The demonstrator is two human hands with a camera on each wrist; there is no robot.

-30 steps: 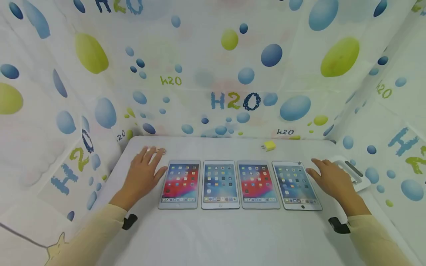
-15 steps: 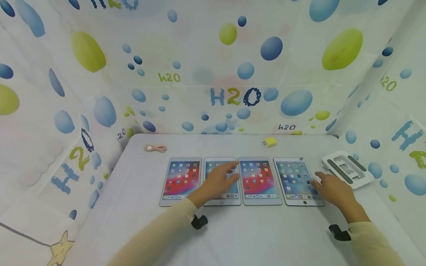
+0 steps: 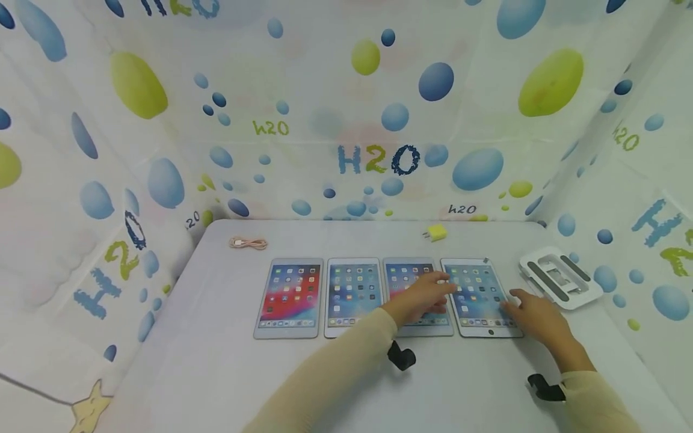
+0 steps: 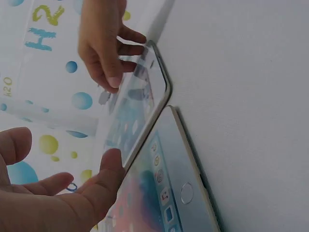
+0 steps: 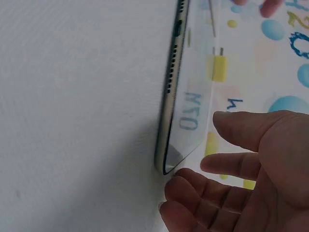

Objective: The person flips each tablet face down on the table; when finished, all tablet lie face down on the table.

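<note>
White tablets with lit screens lie side by side on the white table. My left hand (image 3: 425, 294) is over the tablet with a red and blue screen (image 3: 397, 282), its fingertips at the left edge of the rightmost tablet (image 3: 476, 294). In the left wrist view, the left fingers (image 4: 99, 193) are spread close to that edge, thumb apart. At the rightmost tablet's right side is my right hand (image 3: 544, 322), fingers relaxed. From the right wrist, the curled fingertips (image 5: 181, 193) are right at the tablet's corner, with the thumb (image 5: 241, 128) raised above them.
Two more tablets, one red-screened (image 3: 289, 300) and one blue-screened (image 3: 354, 288), lie to the left. Behind the row are a coiled cable (image 3: 248, 243) and a yellow charger plug (image 3: 435, 233). A white stand with grey strips (image 3: 563, 276) sits right. Patterned cloth walls (image 3: 325, 90) enclose the table.
My left hand has swept rightward from beside the cable, across the tablets, to the rightmost tablet's left edge. My right hand has shifted slightly down along that tablet's right side.
</note>
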